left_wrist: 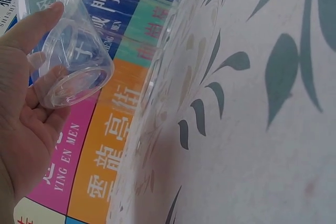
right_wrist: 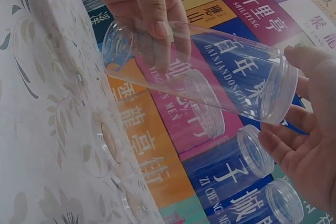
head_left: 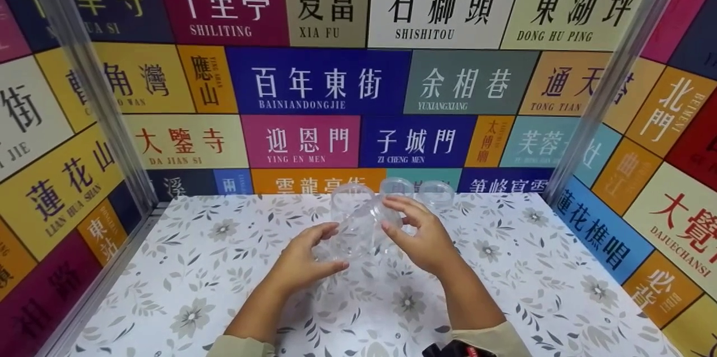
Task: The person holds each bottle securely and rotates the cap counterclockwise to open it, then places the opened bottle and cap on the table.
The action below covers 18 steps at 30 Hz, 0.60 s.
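A clear plastic jar [right_wrist: 210,66] is held tilted between both hands, above the table. My left hand [head_left: 305,259] grips it near its base, thumb on one side and fingers on the other. At the upper end, my right hand [head_left: 423,239] holds the wide rimmed end [right_wrist: 283,87] between thumb and fingers. The left wrist view shows the round base of the jar [left_wrist: 79,85] beside the curled left fingers. Through the clear wall no contents show.
Behind the hands, several more clear jars stand near the table's back edge: one jar [head_left: 350,194] at left, another jar [head_left: 396,185] and a third jar [head_left: 437,194] at right. A floral cloth [head_left: 224,267] covers the table. Colourful sign panels [head_left: 319,82] line the walls around it.
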Tool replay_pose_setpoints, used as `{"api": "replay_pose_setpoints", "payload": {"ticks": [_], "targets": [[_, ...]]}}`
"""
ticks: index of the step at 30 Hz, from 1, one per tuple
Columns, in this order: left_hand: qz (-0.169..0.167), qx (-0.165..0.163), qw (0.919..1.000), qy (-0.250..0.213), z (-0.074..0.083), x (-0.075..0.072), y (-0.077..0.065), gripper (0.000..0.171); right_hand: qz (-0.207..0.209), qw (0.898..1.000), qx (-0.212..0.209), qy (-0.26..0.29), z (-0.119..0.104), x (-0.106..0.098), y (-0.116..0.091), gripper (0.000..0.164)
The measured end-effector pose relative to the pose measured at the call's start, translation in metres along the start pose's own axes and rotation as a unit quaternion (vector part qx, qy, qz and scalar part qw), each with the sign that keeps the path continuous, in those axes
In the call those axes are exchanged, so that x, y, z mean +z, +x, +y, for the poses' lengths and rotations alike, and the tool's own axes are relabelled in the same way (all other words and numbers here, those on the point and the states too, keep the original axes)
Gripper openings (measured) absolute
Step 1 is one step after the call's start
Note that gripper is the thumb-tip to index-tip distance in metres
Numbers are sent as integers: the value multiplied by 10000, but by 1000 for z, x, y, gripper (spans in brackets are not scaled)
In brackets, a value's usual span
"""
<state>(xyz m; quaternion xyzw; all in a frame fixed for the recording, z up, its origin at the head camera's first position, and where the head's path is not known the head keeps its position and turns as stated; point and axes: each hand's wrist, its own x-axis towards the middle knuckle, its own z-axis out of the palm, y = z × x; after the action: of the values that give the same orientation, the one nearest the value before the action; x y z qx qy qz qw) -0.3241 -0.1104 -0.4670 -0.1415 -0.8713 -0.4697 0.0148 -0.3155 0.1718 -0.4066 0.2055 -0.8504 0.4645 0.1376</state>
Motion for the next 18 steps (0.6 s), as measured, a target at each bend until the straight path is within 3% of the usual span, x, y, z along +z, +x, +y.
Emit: {"api": "replay_pose_setpoints", "payload": {"ticks": [12, 18], "targets": [[-52, -70, 9999, -93, 1, 1, 1, 87, -237, 9987, -336, 302, 5, -5, -1, 41], [-13, 291, 9996, -70, 0, 0, 0, 87, -154, 9990, -328, 247, 4, -5, 0, 43]]}}
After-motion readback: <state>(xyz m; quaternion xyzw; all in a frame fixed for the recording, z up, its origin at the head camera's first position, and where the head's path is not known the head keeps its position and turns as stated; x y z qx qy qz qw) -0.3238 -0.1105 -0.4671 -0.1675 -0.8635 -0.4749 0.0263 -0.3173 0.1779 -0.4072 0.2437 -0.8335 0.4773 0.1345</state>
